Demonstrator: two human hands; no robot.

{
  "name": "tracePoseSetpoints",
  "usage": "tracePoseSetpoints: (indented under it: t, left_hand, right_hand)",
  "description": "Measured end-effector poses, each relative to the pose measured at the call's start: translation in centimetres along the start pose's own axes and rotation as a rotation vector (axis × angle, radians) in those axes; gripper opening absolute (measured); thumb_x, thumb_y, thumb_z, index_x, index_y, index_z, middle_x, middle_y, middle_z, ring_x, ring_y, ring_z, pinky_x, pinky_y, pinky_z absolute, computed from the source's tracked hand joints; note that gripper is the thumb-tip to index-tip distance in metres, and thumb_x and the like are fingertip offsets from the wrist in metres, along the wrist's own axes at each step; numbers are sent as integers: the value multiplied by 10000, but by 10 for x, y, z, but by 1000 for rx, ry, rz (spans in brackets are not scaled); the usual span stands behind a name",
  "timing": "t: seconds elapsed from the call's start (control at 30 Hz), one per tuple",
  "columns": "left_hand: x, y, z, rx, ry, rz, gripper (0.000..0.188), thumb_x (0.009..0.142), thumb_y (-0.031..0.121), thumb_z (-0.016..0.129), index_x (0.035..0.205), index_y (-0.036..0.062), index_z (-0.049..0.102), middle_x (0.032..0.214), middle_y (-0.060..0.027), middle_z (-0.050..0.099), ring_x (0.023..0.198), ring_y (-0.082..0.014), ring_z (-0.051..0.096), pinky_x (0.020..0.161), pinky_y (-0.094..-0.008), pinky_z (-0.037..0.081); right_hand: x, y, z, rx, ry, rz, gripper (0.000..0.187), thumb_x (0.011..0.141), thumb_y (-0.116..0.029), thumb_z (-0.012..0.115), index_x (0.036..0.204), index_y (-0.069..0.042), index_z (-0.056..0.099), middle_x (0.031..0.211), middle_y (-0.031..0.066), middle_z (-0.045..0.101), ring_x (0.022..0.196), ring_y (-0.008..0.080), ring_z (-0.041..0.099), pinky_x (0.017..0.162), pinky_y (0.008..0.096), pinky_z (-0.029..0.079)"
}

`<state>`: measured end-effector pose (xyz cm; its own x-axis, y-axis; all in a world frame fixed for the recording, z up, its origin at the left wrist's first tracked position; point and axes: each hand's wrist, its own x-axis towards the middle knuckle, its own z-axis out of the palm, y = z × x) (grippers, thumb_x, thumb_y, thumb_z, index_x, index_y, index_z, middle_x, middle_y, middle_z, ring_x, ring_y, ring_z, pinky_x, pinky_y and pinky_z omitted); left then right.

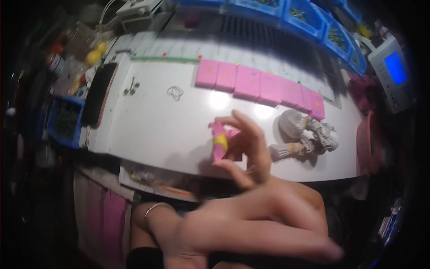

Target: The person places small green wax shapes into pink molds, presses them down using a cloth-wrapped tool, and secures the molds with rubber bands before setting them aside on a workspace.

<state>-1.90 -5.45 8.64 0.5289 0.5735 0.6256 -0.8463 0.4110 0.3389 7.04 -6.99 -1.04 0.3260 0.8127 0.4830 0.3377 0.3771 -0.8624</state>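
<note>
My right hand (253, 145) pinches a small pink folded piece with a yellow band (219, 142) between thumb and fingertips, above the white tabletop. Closer to me, my left hand (255, 222) reaches across to the right, in front of the right forearm. Its fingers are stretched out and smeared by motion, with nothing seen in them; a thin bracelet (154, 207) circles that wrist. Beyond the hands, several pink flat blocks (247, 84) stand in a slanting row. To the right of my right hand lie crumpled greyish-white gloves (293, 125) with tan bands.
A thin wire loop (175, 93) and small dark green bits (131, 86) lie on the white table (148, 116). A phone (101, 95) rests at the left edge. Blue bins (304, 20) line the back. At right stand a device with a blue screen (392, 71) and a pink basin (368, 145).
</note>
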Motion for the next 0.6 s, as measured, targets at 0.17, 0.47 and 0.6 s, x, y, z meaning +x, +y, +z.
tracePoseSetpoints:
  t: [0.17,0.47,0.6]
  left_hand:
    - [4,-8,-1,-496,-38,-214,434,932,367,486,911,-53,595,753,-68,568,655,-124,543,656,-249,439]
    - [11,33,-17,-345,15,-700,378,901,338,489,770,9,623,728,-55,607,645,-102,559,745,-222,427]
    - [27,48,-45,-171,22,-1033,371,891,328,490,723,30,633,720,-51,620,641,-95,565,775,-213,424]
  right_hand:
    - [1,7,-5,-25,7,-11,787,726,44,708,1372,19,259,1242,165,522,648,76,552,518,170,412]
    - [2,7,-2,-44,-23,-15,791,726,69,687,1380,11,246,1257,183,504,664,89,567,526,171,441]
    - [5,-2,-14,44,8,7,827,722,82,674,1396,6,202,1273,209,468,722,109,577,541,179,454]
